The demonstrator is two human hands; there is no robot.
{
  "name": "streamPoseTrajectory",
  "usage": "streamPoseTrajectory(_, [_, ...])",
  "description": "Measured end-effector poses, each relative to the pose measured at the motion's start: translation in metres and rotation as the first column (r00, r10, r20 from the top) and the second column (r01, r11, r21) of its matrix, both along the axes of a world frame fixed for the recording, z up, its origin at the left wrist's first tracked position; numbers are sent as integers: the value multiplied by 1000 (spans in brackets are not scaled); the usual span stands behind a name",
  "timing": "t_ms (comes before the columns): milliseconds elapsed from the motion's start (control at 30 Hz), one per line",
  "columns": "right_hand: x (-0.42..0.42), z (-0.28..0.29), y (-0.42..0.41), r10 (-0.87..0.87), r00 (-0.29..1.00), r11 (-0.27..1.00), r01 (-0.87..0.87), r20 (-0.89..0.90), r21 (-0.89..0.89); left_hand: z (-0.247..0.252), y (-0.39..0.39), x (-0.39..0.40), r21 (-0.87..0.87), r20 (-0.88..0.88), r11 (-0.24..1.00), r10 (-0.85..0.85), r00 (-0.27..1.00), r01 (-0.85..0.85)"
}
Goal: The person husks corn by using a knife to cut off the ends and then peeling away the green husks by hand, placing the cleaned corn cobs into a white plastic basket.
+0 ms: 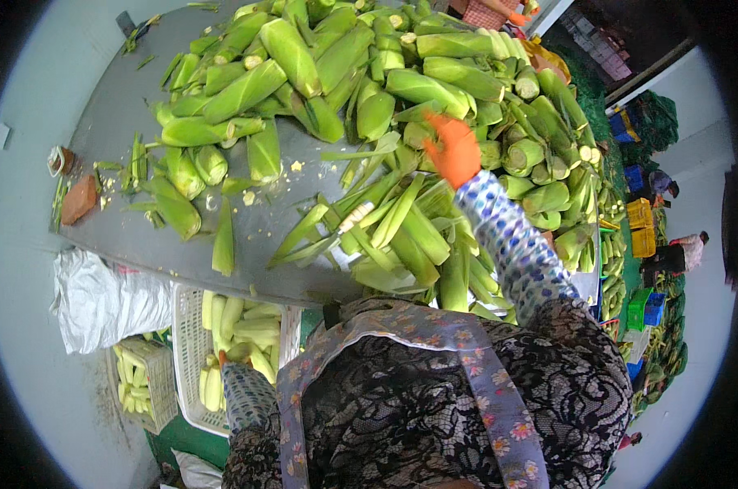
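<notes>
My right hand point(455, 151), in an orange glove, is over the near side of a heap of green corn ears in husk point(433, 88). Its fingers are apart and slightly blurred, with a corn ear's butt end near them. Below it lie loose and stripped corn husks point(405, 229). A knife with a pale handle point(356, 216) rests on these husks, its blade towards the table's near edge. My left hand point(223, 359) is down at a white plastic basket point(184, 360) of husked corn cobs point(256, 330). The sleeve hides most of it, so its grip does not show.
The grey table point(109, 113) bears a reddish brick point(79, 200) at its left end. White sacks point(94, 299) and another crate of cobs point(161, 394) stand below. At the top, a co-worker's gloved hand point(518, 18) shows. Yellow crates point(641, 226) and people are far right.
</notes>
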State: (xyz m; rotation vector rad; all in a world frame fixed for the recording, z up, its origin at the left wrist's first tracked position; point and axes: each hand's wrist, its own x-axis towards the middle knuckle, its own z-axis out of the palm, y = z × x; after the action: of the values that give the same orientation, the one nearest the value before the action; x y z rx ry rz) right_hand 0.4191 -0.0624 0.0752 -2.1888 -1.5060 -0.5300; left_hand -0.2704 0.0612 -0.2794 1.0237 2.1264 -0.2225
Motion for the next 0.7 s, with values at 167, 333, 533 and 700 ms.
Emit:
streamPoseTrajectory(167, [127, 43, -8, -519, 843, 855, 511, 140, 92, 14, -2, -7, -135, 670, 325, 725, 156, -936])
streamPoseTrajectory(333, [234, -16, -31, -41, 676, 932, 292, -736, 216, 103, 9, 69, 103, 922, 855, 110, 372, -508])
streamPoseTrajectory(533, [134, 55, -44, 310, 182, 863, 357, -933, 357, 306, -27, 250, 428, 884, 891, -377, 277, -151])
streamPoseTrajectory(700, [65, 43, -54, 524, -521, 845, 223, -674, 486, 341, -6, 359, 65, 963, 802, 106, -249, 594])
